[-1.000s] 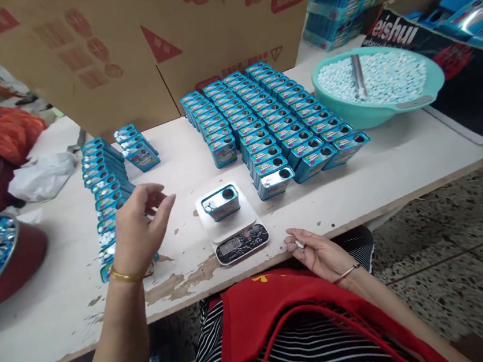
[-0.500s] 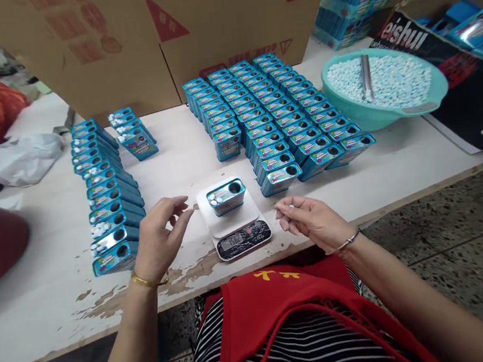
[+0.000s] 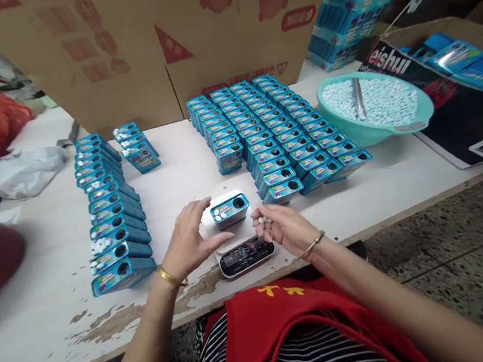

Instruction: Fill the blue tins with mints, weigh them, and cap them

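A blue tin [image 3: 229,211] stands on a small digital scale [image 3: 244,254], whose readout is too blurred to read. The left hand [image 3: 190,242] rests open just beside the tin, covering the platform's left edge. The right hand [image 3: 284,229] pinches a few small white tablets [image 3: 263,220] near the tin's right end.

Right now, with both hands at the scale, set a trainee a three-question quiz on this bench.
1. True or false: the blue tin on the digital scale lies on its side, its round opening facing up.
2. Multiple choice: the right hand holds in its fingers: A) small white tablets, B) a tin lid, C) a metal scoop.
3. Fill in: the metal scoop stands in the teal ____ of tablets.

Key
1. True; the left hand rests open beside the tin, on the scale's white platform.
2. A.
3. Basin.
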`<state>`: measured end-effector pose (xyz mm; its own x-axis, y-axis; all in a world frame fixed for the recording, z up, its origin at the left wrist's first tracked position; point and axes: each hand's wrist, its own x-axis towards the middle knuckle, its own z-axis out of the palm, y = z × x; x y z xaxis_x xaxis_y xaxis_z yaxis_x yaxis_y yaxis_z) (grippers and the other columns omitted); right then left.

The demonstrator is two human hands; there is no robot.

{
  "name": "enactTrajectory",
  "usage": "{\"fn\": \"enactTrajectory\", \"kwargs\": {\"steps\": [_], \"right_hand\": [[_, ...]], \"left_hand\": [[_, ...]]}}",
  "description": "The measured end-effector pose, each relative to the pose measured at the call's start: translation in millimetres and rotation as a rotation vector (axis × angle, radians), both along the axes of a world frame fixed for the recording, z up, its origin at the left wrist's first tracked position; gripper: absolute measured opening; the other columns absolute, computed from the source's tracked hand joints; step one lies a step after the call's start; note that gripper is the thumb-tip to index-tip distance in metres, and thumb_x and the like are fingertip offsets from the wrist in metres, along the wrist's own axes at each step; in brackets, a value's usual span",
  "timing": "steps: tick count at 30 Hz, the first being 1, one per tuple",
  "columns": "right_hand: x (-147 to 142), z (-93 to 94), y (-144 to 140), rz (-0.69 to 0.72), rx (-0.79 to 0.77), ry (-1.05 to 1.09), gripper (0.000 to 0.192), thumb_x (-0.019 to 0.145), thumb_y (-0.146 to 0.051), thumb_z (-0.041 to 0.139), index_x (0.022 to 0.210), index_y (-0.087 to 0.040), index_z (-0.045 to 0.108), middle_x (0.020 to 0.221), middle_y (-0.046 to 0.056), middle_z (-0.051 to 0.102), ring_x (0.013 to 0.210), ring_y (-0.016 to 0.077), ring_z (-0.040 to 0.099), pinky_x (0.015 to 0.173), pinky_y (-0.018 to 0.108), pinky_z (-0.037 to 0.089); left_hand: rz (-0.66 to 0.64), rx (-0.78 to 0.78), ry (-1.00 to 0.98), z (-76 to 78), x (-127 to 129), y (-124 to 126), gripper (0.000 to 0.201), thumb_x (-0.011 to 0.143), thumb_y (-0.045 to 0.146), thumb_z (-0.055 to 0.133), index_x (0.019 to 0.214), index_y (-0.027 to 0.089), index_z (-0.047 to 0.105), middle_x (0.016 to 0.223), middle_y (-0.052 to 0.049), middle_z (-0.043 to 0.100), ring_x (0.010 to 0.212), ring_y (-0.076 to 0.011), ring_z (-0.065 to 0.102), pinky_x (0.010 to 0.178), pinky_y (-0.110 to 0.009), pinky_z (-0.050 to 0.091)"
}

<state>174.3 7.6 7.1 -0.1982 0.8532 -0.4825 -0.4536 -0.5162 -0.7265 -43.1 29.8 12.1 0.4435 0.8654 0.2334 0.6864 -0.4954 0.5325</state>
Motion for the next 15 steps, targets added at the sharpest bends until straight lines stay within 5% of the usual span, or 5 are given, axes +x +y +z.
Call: {"fn": "enactTrajectory", "kwargs": {"steps": [6, 9, 15], "right_hand": [[-25.2, -18.3, -10.6, -0.077, -0.386, 0.274, 0.032, 0.093, -0.031, 0.042, 0.075, -0.010, 0.059, 0.057, 0.004, 0.056, 0.046, 0.0089, 0.054, 0.040, 0.016, 0.038], [-32.4, -9.7, -6.4, -0.133, -0.456, 0.326, 0.035, 0.095, -0.026, 0.033, 0.073, -0.012, 0.056, 0.055, 0.004, 0.056, 0.044, 0.0102, 0.053, 0.038, 0.017, 0.036], [-35.2, 2.2, -3.7, -0.194, -0.453, 0.431, 0.029, 0.091, -0.027, 0.037, 0.075, -0.014, 0.057, 0.053, 0.001, 0.055, 0.040, 0.0098, 0.048, 0.032, 0.017, 0.026]], "left_hand": [[0.109, -0.076, -0.169, -39.9, 17.7, 2.0, 0.048, 0.080, 0.041, 0.063, 0.121, 0.020, 0.050, 0.113, -0.009, 0.064, 0.102, -0.0230, 0.060, 0.087, -0.038, 0.046], [0.039, 0.081, -0.103, -31.7, 21.7, -0.2, 0.034, 0.083, 0.029, 0.057, 0.116, 0.021, 0.056, 0.108, -0.008, 0.066, 0.098, -0.0223, 0.060, 0.086, -0.039, 0.045], [-0.122, 0.530, 0.095, -1.3, 20.4, -8.6, 0.042, 0.080, 0.013, 0.055, 0.119, 0.029, 0.057, 0.113, -0.007, 0.066, 0.105, -0.0232, 0.058, 0.094, -0.043, 0.038]]}}
